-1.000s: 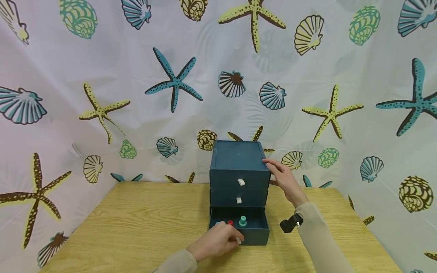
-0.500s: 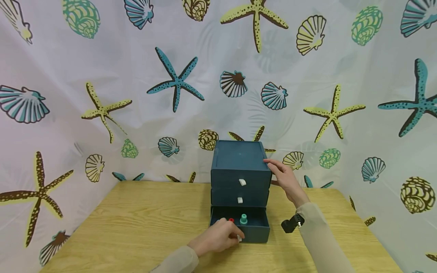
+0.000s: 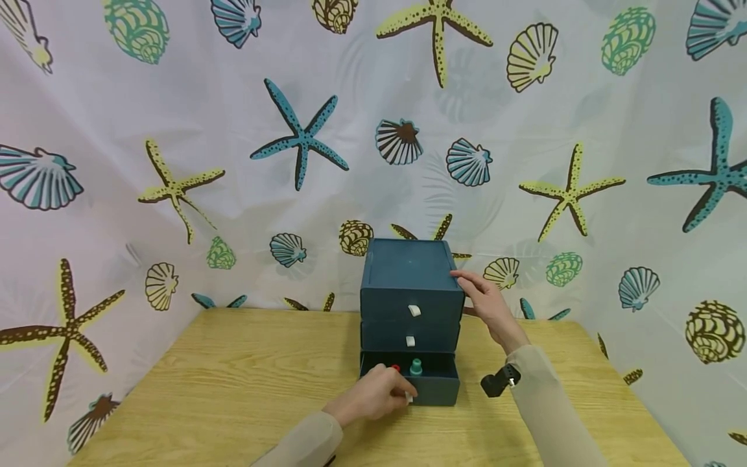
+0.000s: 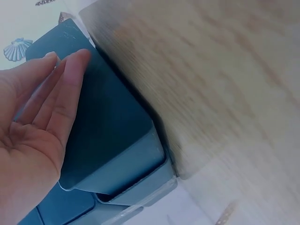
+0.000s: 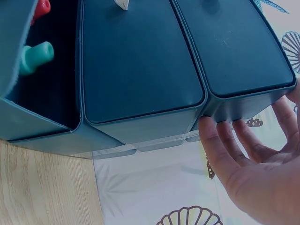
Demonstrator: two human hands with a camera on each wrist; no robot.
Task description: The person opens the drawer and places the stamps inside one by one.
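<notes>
A dark blue cabinet [image 3: 411,266] of three stacked drawers stands on the table. Its bottom drawer [image 3: 438,392] is partly pulled out, and my left hand [image 3: 373,394] pinches the white pull tab [image 3: 410,397] on its front. In the left wrist view the fingertips and thumb come close together at the drawer front, with the tab hidden. Inside the drawer stand a teal stepped peg [image 5: 37,57] and a red piece [image 5: 42,8]. My right hand [image 3: 493,311] rests against the cabinet's upper right side, its fingers [image 5: 218,150] touching the side wall.
The upper two drawers are closed, with white tabs [image 3: 414,311] on their fronts. A wooden table [image 3: 251,370] spreads around the cabinet. Behind it hangs a curtain [image 3: 362,78] printed with shells and starfish. A small black camera [image 3: 500,381] is strapped to the right wrist.
The bottom drawer has slid part way inward, and my left hand has moved forward with it. Less of the drawer's inside shows now. The right hand has stayed on the cabinet.
</notes>
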